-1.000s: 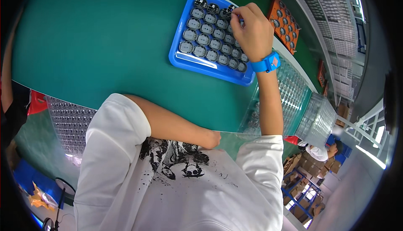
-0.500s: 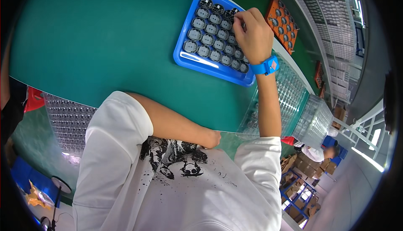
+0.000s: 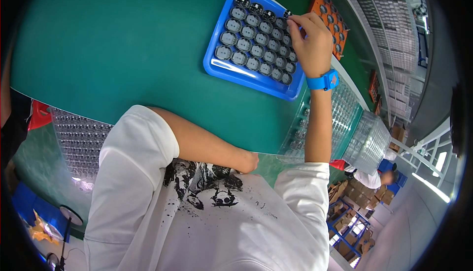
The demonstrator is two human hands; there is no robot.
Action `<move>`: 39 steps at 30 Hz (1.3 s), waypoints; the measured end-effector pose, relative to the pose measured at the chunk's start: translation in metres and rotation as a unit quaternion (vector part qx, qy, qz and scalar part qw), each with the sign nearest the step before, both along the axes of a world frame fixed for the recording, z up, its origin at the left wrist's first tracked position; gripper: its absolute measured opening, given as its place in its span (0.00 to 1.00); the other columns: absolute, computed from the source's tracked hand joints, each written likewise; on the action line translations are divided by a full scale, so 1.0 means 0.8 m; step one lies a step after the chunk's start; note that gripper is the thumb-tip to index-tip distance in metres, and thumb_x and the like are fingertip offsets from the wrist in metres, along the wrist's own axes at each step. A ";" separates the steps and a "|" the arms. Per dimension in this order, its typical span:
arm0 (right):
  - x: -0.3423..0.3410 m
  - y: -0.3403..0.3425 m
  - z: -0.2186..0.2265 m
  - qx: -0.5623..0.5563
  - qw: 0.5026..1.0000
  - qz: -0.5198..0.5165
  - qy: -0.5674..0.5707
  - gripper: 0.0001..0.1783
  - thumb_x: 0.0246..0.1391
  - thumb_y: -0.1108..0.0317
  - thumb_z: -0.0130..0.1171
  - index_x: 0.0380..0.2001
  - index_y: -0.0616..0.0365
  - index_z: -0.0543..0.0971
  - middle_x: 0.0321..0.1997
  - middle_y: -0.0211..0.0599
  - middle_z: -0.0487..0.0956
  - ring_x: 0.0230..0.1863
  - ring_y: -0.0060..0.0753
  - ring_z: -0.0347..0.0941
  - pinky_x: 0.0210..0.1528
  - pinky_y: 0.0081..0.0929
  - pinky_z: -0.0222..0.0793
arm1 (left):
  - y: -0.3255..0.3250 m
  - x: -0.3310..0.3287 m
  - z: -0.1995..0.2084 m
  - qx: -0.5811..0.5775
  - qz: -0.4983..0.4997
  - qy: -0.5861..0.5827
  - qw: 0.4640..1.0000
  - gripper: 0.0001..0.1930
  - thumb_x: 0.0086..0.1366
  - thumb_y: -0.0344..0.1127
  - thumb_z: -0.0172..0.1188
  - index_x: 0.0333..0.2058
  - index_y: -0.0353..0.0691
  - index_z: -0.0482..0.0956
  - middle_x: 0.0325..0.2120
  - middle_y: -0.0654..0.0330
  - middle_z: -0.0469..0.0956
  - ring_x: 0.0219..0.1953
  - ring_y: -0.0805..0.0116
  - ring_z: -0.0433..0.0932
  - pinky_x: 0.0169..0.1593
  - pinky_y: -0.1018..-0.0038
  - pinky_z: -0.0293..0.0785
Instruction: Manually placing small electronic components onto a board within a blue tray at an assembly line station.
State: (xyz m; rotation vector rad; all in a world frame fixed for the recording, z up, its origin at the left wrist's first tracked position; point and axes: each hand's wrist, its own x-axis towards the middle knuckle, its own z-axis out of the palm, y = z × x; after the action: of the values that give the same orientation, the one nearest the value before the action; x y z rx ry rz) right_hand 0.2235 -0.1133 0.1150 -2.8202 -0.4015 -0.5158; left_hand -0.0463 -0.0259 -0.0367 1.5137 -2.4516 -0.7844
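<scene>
My right hand [image 3: 311, 42], with a blue strap round its wrist, is over the far right corner of a blue tray [image 3: 213, 70]. Its thumb and fingertips pinch a small round black part [image 3: 287, 13] at the tray's far edge. Rows of round grey parts [image 3: 223, 52] fill most of the tray. Along its far row sit several black-topped parts [image 3: 242, 1] with light spots. My left hand [image 3: 248, 162] is curled closed by the near table edge, against my shirt; its fingers are mostly hidden.
The tray rests on a green table [image 3: 123, 49]. Clear plastic blister trays [image 3: 340, 108] lie to the right of it. Beyond the far edge is an orange tray [image 3: 334, 22] with round parts. Another filled plastic tray [image 3: 81, 143] is at lower left, near a red stool [image 3: 39, 116].
My right hand has shifted right along the tray's far edge with the black part, uncovering a black-topped part and more grey parts. My left hand stays where it was.
</scene>
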 end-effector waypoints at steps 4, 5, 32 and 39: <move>-0.005 -0.009 -0.006 -0.021 0.999 0.003 0.047 0.05 0.54 0.71 0.65 0.34 0.60 0.84 0.32 0.36 0.79 0.27 0.37 0.77 0.30 0.30 0.72 | 0.004 0.005 0.004 0.019 0.009 0.005 1.000 0.11 0.55 0.42 0.64 0.36 0.52 0.89 0.38 0.67 0.86 0.41 0.64 0.83 0.40 0.57 0.75; -0.005 -0.009 -0.006 -0.021 0.999 0.003 0.047 0.05 0.54 0.71 0.65 0.34 0.60 0.84 0.32 0.36 0.79 0.27 0.37 0.77 0.30 0.30 0.72 | 0.008 0.006 0.000 -0.016 0.024 0.041 0.999 0.09 0.53 0.41 0.64 0.30 0.47 0.88 0.31 0.61 0.85 0.36 0.60 0.83 0.36 0.57 0.76; -0.008 -0.019 0.002 -0.003 0.995 0.026 0.092 0.10 0.53 0.71 0.66 0.39 0.60 0.83 0.30 0.38 0.78 0.28 0.38 0.76 0.32 0.31 0.70 | 0.016 0.015 -0.003 -0.076 0.018 0.074 0.994 0.07 0.49 0.37 0.64 0.22 0.41 0.85 0.22 0.55 0.83 0.29 0.55 0.83 0.32 0.58 0.77; -0.075 -0.116 0.050 0.023 0.995 -0.072 0.071 0.10 0.56 0.74 0.63 0.42 0.61 0.83 0.31 0.37 0.79 0.27 0.26 0.74 0.30 0.24 0.68 | 0.022 0.024 0.000 0.018 0.037 0.070 0.997 0.08 0.53 0.40 0.65 0.27 0.45 0.88 0.27 0.59 0.85 0.31 0.58 0.83 0.32 0.57 0.77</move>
State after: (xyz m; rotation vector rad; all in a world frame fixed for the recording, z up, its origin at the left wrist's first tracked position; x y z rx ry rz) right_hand 0.1631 -0.2062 0.1546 -2.8314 -0.1580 -0.3447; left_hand -0.0273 -0.0084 -0.0370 1.4978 -2.2794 -0.8942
